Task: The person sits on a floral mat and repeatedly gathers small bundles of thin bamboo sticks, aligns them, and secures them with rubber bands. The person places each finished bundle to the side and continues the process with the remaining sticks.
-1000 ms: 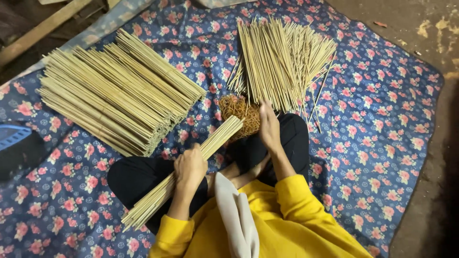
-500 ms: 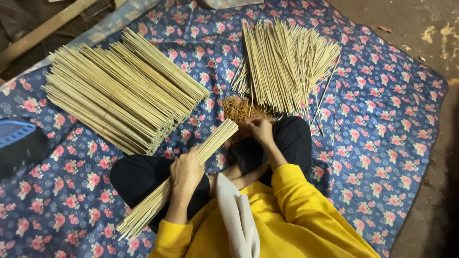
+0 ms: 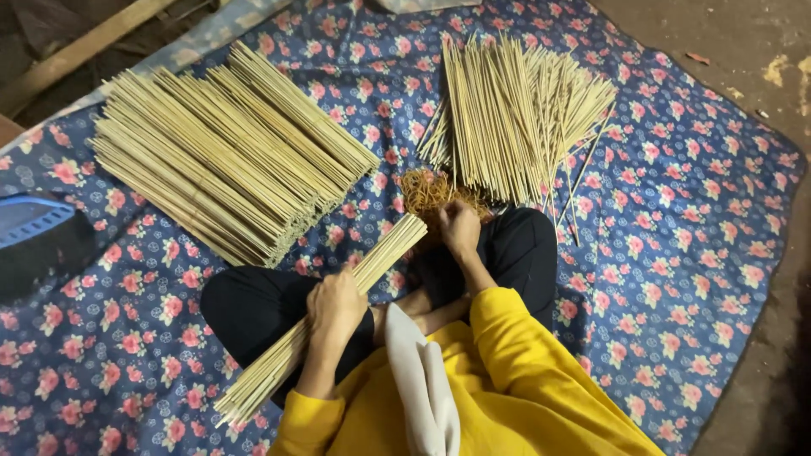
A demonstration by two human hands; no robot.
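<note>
Seated cross-legged near the blanket's (image 3: 693,279) lower edge, a person in a yellow top closes the left hand (image 3: 335,311) fully around a bundle of thin sticks (image 3: 355,274) slanting across the lap, while the right hand (image 3: 460,228), fingers curled, picks into a heap of tan rubber bands (image 3: 427,190) just beyond the knees. Done well, the grip would likely stay tight near the bundle's middle so its ends sit level. Farther off lie a neat stack of sticks (image 3: 228,152) toward the upper left corner and a looser pile (image 3: 515,118) toward the top edge.

Blue object (image 3: 34,221) cut off left
</note>
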